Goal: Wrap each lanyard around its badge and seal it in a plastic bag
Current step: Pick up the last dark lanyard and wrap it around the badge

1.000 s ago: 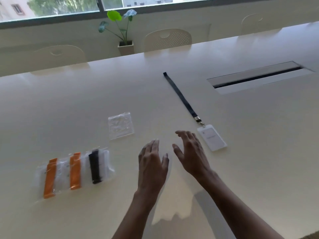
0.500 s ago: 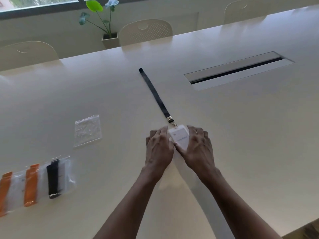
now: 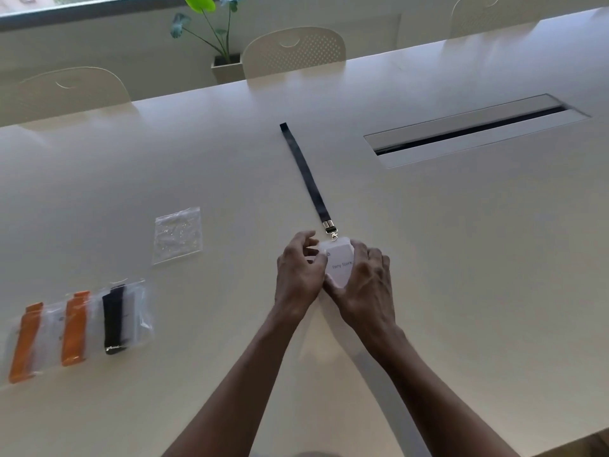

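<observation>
three bagged lanyards [image 3: 79,328] sit done at my left — i've got left hand [image 3: 298,272] and right hand [image 3: 364,285] clamped on the last badge [image 3: 339,265], its black lanyard [image 3: 306,174] stretched unwrapped, empty bag [image 3: 178,235] waiting.

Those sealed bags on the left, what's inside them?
The sealed bags hold wrapped lanyards: two orange bundles and one black bundle. The badges beneath the wrapping are mostly covered; only pale edges show through the plastic.

A white badge [image 3: 341,265] on a dark navy lanyard [image 3: 306,174]; bagged lanyards [image 3: 75,328] orange, orange, black; table [image 3: 461,258] cream.
</observation>
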A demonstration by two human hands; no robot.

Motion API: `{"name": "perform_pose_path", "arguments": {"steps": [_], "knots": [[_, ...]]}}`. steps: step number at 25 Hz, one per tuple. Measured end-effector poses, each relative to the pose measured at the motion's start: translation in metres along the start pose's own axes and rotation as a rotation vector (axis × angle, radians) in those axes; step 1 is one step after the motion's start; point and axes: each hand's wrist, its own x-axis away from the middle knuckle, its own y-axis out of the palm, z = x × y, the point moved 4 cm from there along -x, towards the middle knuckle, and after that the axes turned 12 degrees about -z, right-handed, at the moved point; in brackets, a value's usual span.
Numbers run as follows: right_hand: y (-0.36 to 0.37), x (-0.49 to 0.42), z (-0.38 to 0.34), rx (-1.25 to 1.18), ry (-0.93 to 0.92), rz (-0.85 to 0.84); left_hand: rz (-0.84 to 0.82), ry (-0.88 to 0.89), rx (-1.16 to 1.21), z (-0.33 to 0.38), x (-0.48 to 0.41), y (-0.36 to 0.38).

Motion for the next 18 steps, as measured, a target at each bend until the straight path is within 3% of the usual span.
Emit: {"name": "perform_pose_path", "arguments": {"steps": [3, 6, 11, 13, 15, 18], "knots": [[0.007, 0.010, -0.012, -0.084, -0.038, 0.022, -0.006, -0.149, 0.395, -0.016, 0.012, -0.012], [0.014, 0.020, -0.031, -0.122, -0.101, 0.027, -0.111, -0.195, 0.619, -0.025, 0.027, -0.023], [0.019, 0.029, -0.056, -0.316, -0.308, -0.108, -0.078, -0.139, 0.674, -0.036, 0.054, -0.070], [0.013, 0.028, -0.061, -0.416, -0.333, -0.042, -0.071, -0.142, 0.721, -0.039, 0.065, -0.091], [0.010, 0.025, -0.069, -0.421, -0.342, 0.002, -0.100, -0.137, 0.762, -0.038, 0.078, -0.108], [0.013, 0.022, -0.088, -0.405, -0.412, -0.093, -0.182, -0.109, 0.827, -0.034, 0.101, -0.124]]}}
